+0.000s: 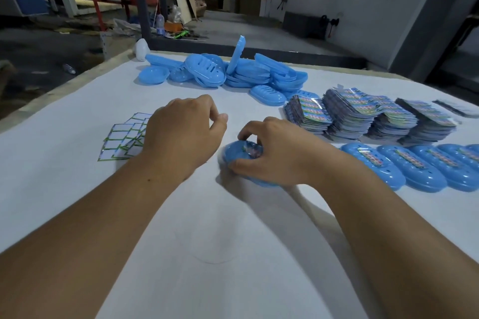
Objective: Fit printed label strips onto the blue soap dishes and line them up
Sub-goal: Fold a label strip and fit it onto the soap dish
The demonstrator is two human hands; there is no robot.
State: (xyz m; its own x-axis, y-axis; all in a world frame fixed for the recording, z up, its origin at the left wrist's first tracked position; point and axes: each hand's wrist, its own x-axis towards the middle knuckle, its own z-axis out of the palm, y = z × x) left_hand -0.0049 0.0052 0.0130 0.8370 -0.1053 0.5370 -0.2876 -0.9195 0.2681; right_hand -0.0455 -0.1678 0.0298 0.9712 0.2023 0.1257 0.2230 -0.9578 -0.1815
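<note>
My right hand (269, 153) grips a blue soap dish (234, 154) on the white table, fingers curled over its top and thumb at its near edge. A printed label strip (251, 150) shows between those fingers on the dish. My left hand (184, 132) hovers just left of the dish with loosely curled fingers and holds nothing. To the right, several labelled blue dishes (414, 166) lie side by side in a row. Stacks of printed label strips (363, 116) stand behind that row.
A loose heap of unlabelled blue soap dishes (223, 72) lies at the far side of the table (77, 116). White cards with green borders (124, 137) lie fanned out to the left, partly under my left hand. A white object (142, 50) sits at the far table corner.
</note>
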